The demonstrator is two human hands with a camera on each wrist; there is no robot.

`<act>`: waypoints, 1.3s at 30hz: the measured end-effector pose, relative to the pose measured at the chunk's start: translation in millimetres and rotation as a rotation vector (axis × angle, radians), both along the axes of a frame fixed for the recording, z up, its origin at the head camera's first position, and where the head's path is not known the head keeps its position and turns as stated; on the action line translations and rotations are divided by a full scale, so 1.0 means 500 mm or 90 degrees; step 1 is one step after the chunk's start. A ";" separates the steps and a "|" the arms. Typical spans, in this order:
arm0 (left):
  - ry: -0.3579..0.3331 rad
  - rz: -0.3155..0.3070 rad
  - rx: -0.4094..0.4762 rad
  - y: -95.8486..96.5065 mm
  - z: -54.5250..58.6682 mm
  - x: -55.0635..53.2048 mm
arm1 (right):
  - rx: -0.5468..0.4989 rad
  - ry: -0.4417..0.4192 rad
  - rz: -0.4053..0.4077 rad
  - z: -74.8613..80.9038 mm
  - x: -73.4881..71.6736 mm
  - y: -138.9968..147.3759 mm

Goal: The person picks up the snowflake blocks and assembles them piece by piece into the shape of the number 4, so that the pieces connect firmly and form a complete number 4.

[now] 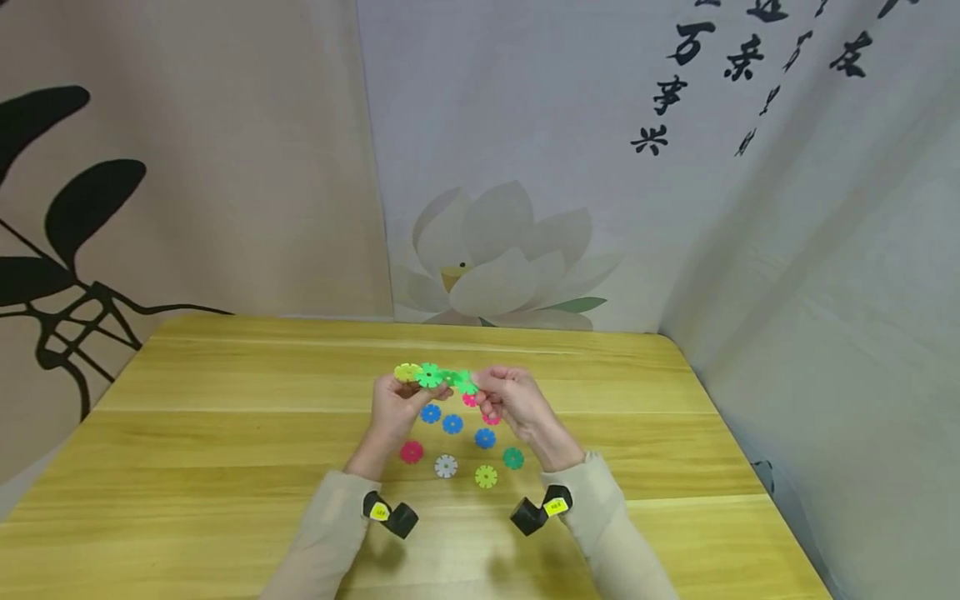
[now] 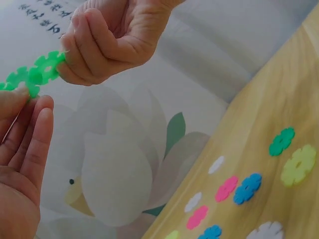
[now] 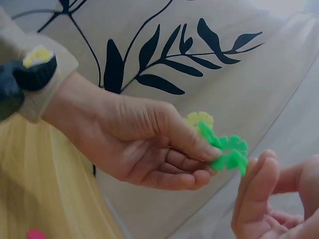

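We see the chain [image 1: 437, 375], green discs [image 1: 464, 382] with a yellow disc [image 1: 405, 369] at the left end, held up above the worktop [image 1: 300, 467]. The left hand [image 1: 393, 408] pinches the chain's green part; the right hand [image 1: 520, 402] pinches its right end, fingers closed to the disc's thickness. We judge that a twist or uneven pull between the two could pop a joint apart, and that a weak pinch could drop a disc among the loose ones; hard squeezing might bend thin teeth. Below the chain, towards the wearer, lie blue discs [image 1: 452, 424], a white disc [image 1: 446, 466] and a red disc [image 1: 411, 452]. We see no container near the chain: these rest directly on the worktop. Beyond the chain hangs a curtain [image 1: 525, 108].
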State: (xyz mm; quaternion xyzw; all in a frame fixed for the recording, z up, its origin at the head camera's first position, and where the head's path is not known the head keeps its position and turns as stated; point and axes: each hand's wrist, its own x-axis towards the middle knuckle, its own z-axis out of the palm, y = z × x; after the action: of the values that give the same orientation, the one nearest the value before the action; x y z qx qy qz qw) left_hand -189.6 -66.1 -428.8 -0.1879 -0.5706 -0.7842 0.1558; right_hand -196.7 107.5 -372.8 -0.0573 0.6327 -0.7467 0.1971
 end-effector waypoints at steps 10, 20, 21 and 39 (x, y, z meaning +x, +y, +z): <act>-0.025 -0.036 0.106 0.016 0.000 0.001 | -0.037 0.022 0.010 0.009 0.003 -0.010; -0.092 0.015 0.131 0.005 0.011 0.003 | 0.097 0.090 -0.097 -0.059 -0.042 0.020; -0.097 0.015 0.132 0.004 0.012 0.003 | 0.109 0.089 -0.112 -0.071 -0.051 0.026; -0.114 0.014 0.143 -0.002 0.010 0.002 | 0.390 0.156 -0.260 -0.222 -0.139 0.122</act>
State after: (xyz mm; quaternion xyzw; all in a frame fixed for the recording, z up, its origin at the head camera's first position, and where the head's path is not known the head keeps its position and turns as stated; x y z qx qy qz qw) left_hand -188.4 -66.9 -423.8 -0.0926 -0.4928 -0.8549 0.1329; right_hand -266.3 168.3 -483.7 0.0426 0.8436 -0.5348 -0.0246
